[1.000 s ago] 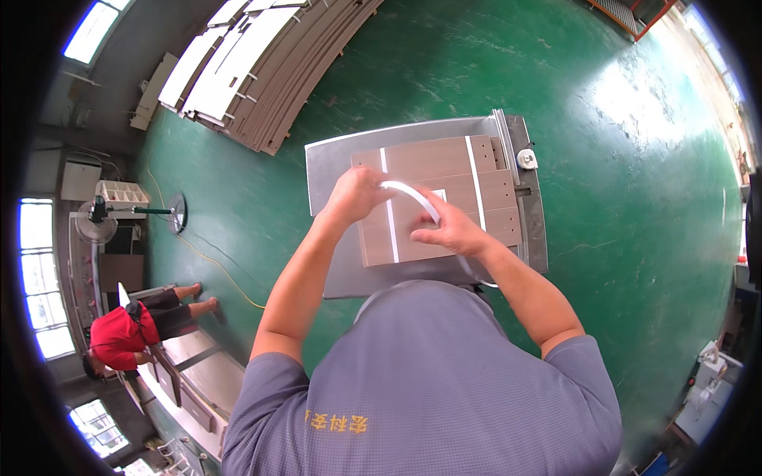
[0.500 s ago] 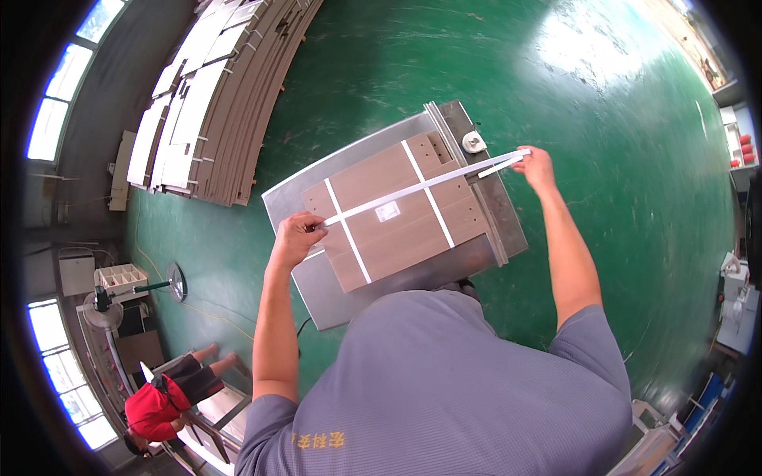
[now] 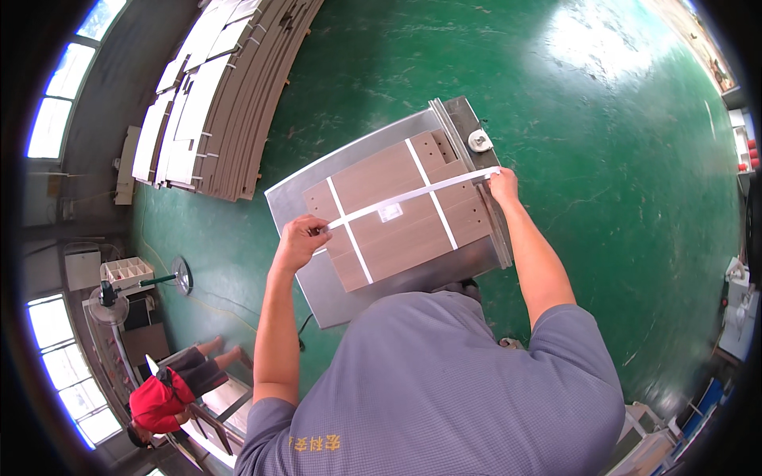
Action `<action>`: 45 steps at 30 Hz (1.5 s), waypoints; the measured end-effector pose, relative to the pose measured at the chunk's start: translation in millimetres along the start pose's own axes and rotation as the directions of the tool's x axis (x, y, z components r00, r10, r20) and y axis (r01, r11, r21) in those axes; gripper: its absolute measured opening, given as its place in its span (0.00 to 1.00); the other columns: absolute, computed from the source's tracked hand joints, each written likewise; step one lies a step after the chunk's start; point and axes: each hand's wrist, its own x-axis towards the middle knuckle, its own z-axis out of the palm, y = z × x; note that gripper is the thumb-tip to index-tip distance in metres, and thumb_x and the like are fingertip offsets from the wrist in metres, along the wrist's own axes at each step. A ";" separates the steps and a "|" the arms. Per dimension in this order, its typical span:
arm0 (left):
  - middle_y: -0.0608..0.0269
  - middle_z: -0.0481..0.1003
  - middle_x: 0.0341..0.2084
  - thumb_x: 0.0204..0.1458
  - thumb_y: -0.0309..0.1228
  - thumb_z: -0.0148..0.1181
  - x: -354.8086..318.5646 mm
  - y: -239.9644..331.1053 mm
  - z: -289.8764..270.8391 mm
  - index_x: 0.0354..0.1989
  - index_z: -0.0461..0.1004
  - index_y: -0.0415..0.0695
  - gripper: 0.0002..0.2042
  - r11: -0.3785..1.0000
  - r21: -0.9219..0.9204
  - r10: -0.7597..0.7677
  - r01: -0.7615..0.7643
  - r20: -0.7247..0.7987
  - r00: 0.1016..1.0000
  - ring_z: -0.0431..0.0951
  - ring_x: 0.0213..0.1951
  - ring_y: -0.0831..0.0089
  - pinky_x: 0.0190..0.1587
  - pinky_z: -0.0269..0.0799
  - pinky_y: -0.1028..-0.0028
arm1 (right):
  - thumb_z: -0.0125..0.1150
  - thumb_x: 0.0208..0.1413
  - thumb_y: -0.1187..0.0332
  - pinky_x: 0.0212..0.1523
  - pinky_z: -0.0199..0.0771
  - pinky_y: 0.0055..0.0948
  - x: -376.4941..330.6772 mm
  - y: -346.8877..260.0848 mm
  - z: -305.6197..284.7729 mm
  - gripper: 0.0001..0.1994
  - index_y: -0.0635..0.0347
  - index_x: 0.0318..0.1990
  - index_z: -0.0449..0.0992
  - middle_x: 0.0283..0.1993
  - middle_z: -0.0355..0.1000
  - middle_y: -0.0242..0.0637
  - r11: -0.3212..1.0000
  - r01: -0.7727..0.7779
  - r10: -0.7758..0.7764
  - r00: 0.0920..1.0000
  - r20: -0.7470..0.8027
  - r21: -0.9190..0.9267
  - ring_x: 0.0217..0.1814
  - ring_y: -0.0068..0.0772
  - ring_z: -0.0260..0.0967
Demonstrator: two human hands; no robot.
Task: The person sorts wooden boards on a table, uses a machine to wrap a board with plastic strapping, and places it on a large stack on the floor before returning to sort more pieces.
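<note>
Drawn in toward the boards (image 3: 397, 254), the right hand (image 3: 503, 186) has shifted left and nearer, while the left hand (image 3: 300, 242) has barely moved. Near left, the left hand pinches the white strap (image 3: 413, 194); it runs lengthwise over the boards, which lie on the bench (image 3: 333, 305) under two cross-straps (image 3: 359, 254). Farther right, closed fingers grip its other end. Likely step: lining up the strap; next calls for holding it straight and snug.

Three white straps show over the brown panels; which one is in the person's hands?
The long strap, stretched between the left hand and right hand; the left crosswise strap and right crosswise strap are in neither.
</note>
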 end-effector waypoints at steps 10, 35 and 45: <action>0.64 0.76 0.27 0.48 0.24 0.72 4.4 7.3 0.9 0.36 0.82 0.34 0.09 1.000 0.003 -0.004 0.004 0.000 1.000 0.72 0.29 0.78 0.34 0.69 0.74 | 0.55 0.61 0.66 0.46 0.75 0.53 -26.6 -18.1 27.4 0.11 0.59 0.40 0.82 0.40 0.78 0.57 0.982 0.051 -0.048 0.999 0.022 -0.183 0.46 0.64 0.76; 0.64 0.75 0.27 0.49 0.23 0.71 7.4 -1.9 5.5 0.38 0.83 0.34 0.09 1.000 0.015 -0.021 0.021 -0.003 1.000 0.72 0.29 0.78 0.34 0.68 0.75 | 0.55 0.62 0.65 0.48 0.76 0.53 -17.8 -5.5 38.8 0.12 0.59 0.41 0.83 0.40 0.79 0.56 0.975 0.071 -0.079 0.996 -0.033 -0.210 0.47 0.62 0.77; 0.67 0.77 0.28 0.49 0.22 0.70 9.4 6.2 10.8 0.44 0.81 0.35 0.13 0.998 -0.051 -0.048 0.049 0.012 0.999 0.73 0.31 0.80 0.37 0.71 0.76 | 0.60 0.60 0.70 0.51 0.80 0.35 -42.1 -56.9 16.8 0.13 0.65 0.50 0.82 0.46 0.83 0.49 1.000 0.008 -0.009 0.995 0.100 0.010 0.49 0.41 0.82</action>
